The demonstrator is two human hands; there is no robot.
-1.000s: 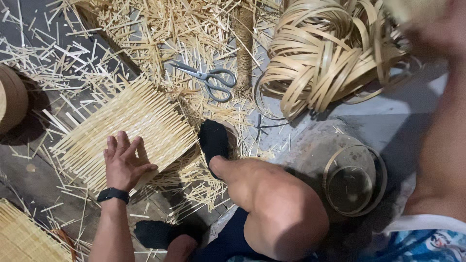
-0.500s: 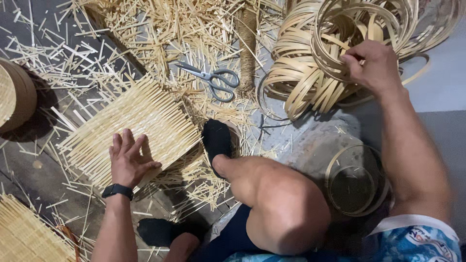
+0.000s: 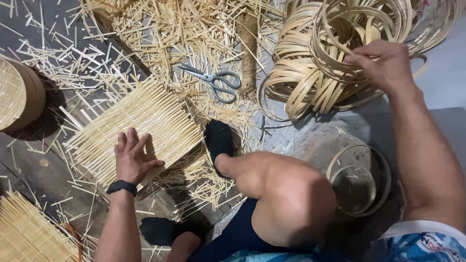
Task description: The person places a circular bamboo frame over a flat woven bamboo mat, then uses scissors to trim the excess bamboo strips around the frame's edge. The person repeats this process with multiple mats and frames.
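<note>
My left hand (image 3: 132, 157) lies flat, fingers spread, on a woven mat of thin bamboo sticks (image 3: 150, 121) on the floor. My right hand (image 3: 383, 63) is raised at the upper right, fingers pinched on a bamboo strip ring (image 3: 340, 43) in a pile of coiled bamboo strips (image 3: 301, 82). My bent knee (image 3: 286, 199) and a foot in a black sock (image 3: 219, 140) sit between the two hands.
Grey-handled scissors (image 3: 216, 80) lie among scattered bamboo splints. A twine-wrapped stick (image 3: 248, 48) lies beside them. A round woven basket (image 3: 19, 94) stands at the left, another woven mat (image 3: 26, 233) at the bottom left, a bamboo hoop (image 3: 359, 179) at the right.
My right hand came down into view and took hold of a strip ring in the coiled pile. The left hand stayed on the mat.
</note>
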